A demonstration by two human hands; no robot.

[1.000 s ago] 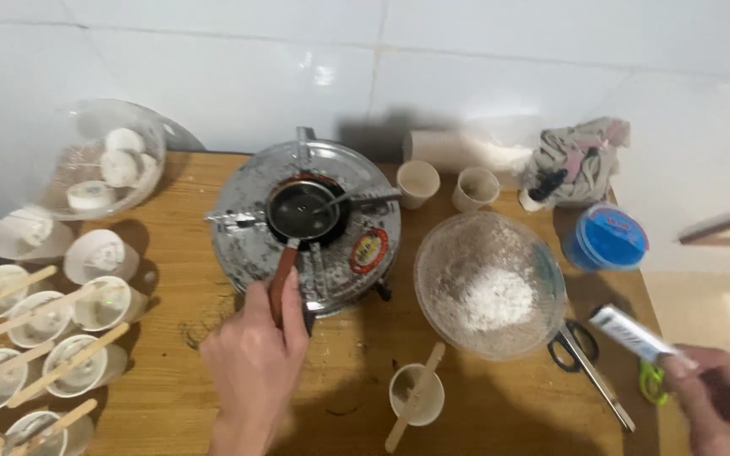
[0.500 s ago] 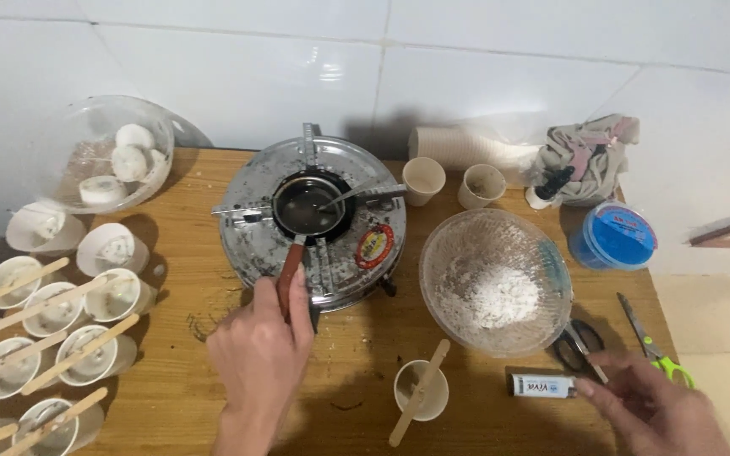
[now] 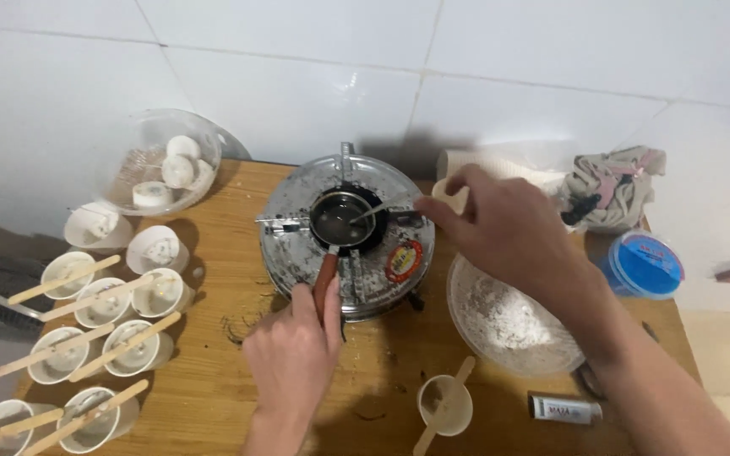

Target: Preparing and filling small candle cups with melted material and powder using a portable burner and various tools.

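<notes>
A small dark pan (image 3: 337,218) sits on a round metal stove (image 3: 297,245) at the middle of the wooden table. My left hand (image 3: 293,355) grips the pan's reddish-brown handle (image 3: 324,279) from the near side. My right hand (image 3: 500,228) reaches over the stove's right edge and pinches the end of a thin metal spoon (image 3: 378,208) whose tip rests in the pan. A small white tube (image 3: 565,409) lies on the table at the lower right.
A glass bowl of white powder (image 3: 500,325) stands right of the stove, under my right forearm. Several white cups with wooden sticks (image 3: 95,325) crowd the left side. A clear bowl of white rolls (image 3: 158,173), a blue-lidded tub (image 3: 645,262) and a cup with a stick (image 3: 445,404) stand around.
My right hand left the white tube on the table at the lower right and moved up over the powder bowl to the spoon in the pan. My left hand stayed on the handle.
</notes>
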